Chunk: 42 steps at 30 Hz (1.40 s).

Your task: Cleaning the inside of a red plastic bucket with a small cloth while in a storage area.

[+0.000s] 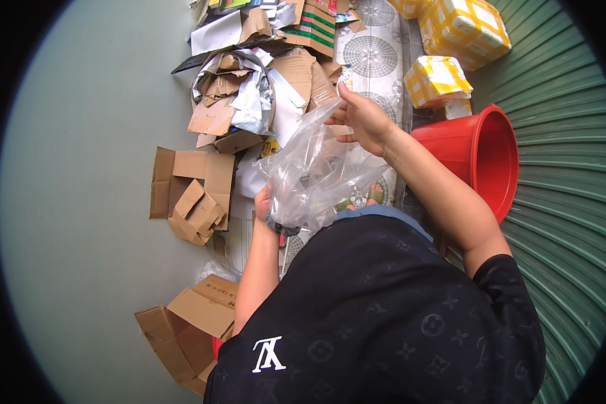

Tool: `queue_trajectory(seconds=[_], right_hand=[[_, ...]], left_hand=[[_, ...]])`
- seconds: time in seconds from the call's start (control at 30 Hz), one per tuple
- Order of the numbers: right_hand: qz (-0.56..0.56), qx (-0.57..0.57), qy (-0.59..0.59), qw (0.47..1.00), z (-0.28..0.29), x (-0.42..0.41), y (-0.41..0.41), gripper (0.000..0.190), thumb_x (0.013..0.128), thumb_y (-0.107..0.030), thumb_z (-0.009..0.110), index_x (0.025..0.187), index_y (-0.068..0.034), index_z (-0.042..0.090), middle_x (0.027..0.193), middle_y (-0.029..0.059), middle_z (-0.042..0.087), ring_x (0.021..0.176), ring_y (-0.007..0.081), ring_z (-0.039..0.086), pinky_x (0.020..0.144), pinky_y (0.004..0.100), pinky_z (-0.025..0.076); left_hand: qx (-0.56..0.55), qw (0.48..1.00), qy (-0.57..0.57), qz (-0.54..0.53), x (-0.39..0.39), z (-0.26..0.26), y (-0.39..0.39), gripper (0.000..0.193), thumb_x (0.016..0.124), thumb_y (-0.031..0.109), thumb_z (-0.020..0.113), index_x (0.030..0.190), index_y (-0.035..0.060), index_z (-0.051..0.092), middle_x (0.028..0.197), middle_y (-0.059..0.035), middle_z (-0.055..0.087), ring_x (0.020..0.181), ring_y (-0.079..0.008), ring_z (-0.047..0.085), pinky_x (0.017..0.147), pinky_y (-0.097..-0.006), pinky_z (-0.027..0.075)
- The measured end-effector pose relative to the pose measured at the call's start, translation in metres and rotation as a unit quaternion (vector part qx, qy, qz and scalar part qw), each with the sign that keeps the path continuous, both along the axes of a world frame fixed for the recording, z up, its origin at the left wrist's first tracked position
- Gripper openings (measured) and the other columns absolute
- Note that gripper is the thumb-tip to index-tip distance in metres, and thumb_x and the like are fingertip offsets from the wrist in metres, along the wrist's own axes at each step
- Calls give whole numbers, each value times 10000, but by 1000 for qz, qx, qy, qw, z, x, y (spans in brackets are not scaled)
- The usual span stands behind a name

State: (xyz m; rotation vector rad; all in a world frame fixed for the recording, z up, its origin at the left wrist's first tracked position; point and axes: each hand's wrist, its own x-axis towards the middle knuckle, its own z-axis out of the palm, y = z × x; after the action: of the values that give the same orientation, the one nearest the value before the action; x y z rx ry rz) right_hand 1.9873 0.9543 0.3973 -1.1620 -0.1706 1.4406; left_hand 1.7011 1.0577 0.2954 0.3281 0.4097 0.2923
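A clear plastic bag [308, 171] stretches between my two hands, crumpled and see-through. My left hand [262, 201] grips its lower left side, with some fingers hidden behind the film. Around that wrist is a dark grey fabric band [276, 223]. At the bag's upper right corner is my right hand [364, 118], thumb raised and fingers spread against the film. Whether those fingers pinch the plastic is not clear. Beyond the bag lies a heap of flattened cardboard [293, 70] and torn paper, partly covered by the film.
To the right, a red plastic bucket [449, 146] lies on its side near yellow-and-white taped boxes [437, 83]. Opened cardboard boxes [197, 197] lie along the left wall [81, 177]. A corrugated green wall [555, 166] borders the right. Patterned tiles [369, 55] cover the floor.
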Motion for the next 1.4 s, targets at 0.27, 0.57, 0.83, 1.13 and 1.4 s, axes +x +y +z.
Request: queue_trajectory(seconds=[0.27,0.57,0.83,1.13,1.4], right_hand=[[24,28,24,999,-34,2,-24,678,934,-686,278,1230,-147,563,1243,34,579,1130,159,482,916,386,326],[167,108,-3,980,-11,7,-39,703,975,-547,403,1377,30,429,1318,159,555,1214,211,536,985,324,414],[-33,276,-279,919,47,55,-91,397,920,-134,587,1283,21,551,1220,145,622,1167,208,574,988,318,438],[131,199,-755,611,11,38,-62,206,780,-231,738,945,-112,704,1171,121,635,1209,275,532,1044,469,344],[8,63,-614,787,22,67,-50,196,871,-157,651,784,18,654,599,50,610,517,77,566,490,251,437]], left_hand=[[-11,1000,13,-3,-29,-41,12,417,976,246,399,1257,-44,504,1126,-183,621,974,-298,637,877,-429,523],[23,998,59,-29,6,-10,16,494,1000,324,396,1353,-21,426,1263,-194,562,1110,-328,583,964,-464,474],[-3,1000,27,2,10,-5,19,527,1005,362,359,1370,-13,420,1302,-196,541,1144,-351,563,986,-482,451],[29,998,34,32,23,-8,31,498,1005,358,372,1345,3,453,1275,-161,565,1104,-327,585,938,-457,483],[53,992,114,5,13,-5,65,464,993,450,410,1167,42,545,876,-127,659,589,-196,567,576,-338,475]])
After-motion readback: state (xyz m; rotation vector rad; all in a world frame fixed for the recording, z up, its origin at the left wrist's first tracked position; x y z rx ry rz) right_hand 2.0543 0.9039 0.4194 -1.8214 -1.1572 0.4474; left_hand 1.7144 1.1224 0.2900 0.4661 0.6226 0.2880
